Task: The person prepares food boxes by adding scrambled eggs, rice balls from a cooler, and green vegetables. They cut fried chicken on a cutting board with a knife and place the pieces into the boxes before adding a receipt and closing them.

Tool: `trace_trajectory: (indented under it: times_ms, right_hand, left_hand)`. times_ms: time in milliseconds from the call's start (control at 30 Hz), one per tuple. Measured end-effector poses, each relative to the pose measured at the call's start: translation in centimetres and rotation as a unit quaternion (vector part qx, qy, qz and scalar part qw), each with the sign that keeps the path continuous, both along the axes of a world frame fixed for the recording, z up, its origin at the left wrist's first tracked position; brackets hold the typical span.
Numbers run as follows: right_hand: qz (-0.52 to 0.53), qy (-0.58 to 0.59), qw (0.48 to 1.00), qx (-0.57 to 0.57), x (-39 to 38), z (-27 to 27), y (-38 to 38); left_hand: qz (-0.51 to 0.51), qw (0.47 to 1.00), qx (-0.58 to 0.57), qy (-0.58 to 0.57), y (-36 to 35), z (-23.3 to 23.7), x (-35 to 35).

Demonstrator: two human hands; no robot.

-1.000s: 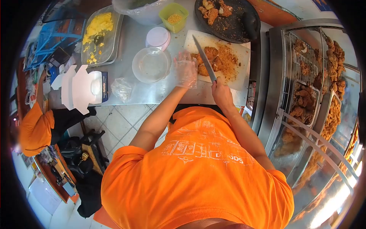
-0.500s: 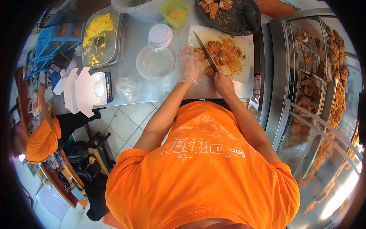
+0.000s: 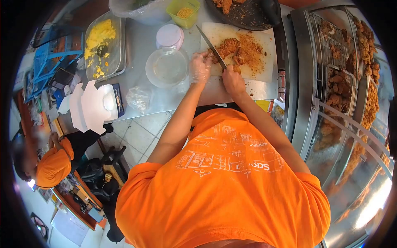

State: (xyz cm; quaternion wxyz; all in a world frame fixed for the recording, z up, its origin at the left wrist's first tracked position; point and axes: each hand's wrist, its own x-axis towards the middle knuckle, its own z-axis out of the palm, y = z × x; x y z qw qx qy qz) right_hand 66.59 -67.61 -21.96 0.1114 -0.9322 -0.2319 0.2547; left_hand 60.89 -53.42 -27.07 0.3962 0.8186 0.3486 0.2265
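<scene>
My right hand (image 3: 234, 82) is wrapped round the handle of a kitchen knife (image 3: 211, 47), whose blade slants up and left over the white cutting board (image 3: 266, 68). My left hand (image 3: 200, 69) wears a clear plastic glove. Its fingers are curled against a piece of fried chicken (image 3: 211, 57) on the left of the blade, partly hidden by them. More fried chicken (image 3: 228, 46) lies right of the blade, beside a spread of loose crumbs (image 3: 251, 49).
Left of the board are a clear round bowl (image 3: 166, 68), a pinkish scale (image 3: 170, 36), an open white box (image 3: 93, 103) and a tray of yellow food (image 3: 123, 58). A dark mortar (image 3: 248, 18) stands behind the board. A fried-chicken cabinet (image 3: 300, 70) is at right; a co-worker (image 3: 53, 165) is at left.
My left hand's fingers, stretched out before, now curl at the chicken. The knife and my right hand have shifted slightly left. The co-worker's outstretched arm has drawn in.
</scene>
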Motion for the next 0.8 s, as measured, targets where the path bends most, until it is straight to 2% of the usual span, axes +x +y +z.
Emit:
trace_trajectory:
  times_ms: [33,100,200,300,400,467,567,667,733,767,800]
  right_hand:
    - [0.006,-0.004,1.0,0.003,-0.2,0.1,-0.1]
    - [0.009,-0.017,1.0,0.009,0.3,-0.2,-0.3]
    - [0.019,-0.016,0.999,0.031,-0.5,-0.5,-1.3]
    - [0.039,-0.021,0.996,0.079,0.2,1.8,-1.2]
    - [0.041,0.005,0.998,0.044,-1.3,0.8,-2.6]
    - [0.047,-0.022,0.993,0.106,-0.6,0.4,-2.4]
    - [0.042,0.031,0.995,0.09,0.7,1.1,-2.3]
    - [0.025,0.076,0.989,0.123,1.4,2.4,-3.2]
    - [-0.002,0.085,0.983,0.165,1.7,3.1,-4.9]
    - [-0.031,0.094,0.975,0.2,1.9,3.6,-6.1]
    - [-0.023,0.095,0.975,0.201,2.3,3.9,-7.6]
  left_hand:
    - [0.014,0.998,-0.06,0.023,0.0,0.8,0.2]
    - [0.03,0.999,-0.038,0.009,0.0,-1.1,0.6]
    - [0.051,0.998,-0.029,0.024,-0.5,-0.5,0.3]
    - [0.061,0.997,-0.038,0.042,0.8,-0.6,1.2]
    - [0.063,0.995,-0.039,0.066,0.7,-1.3,0.3]
    - [0.066,0.996,-0.022,0.057,1.2,-1.4,1.5]
    - [0.067,0.996,0.009,0.059,1.0,0.0,1.9]
    - [0.078,0.989,-0.043,0.121,-0.4,1.5,1.9]
    - [0.084,0.992,0.063,0.077,-1.2,2.1,2.7]
    - [0.091,0.991,0.065,0.075,-1.3,2.3,3.4]
    - [-0.006,0.989,0.14,0.043,-1.4,2.5,4.0]
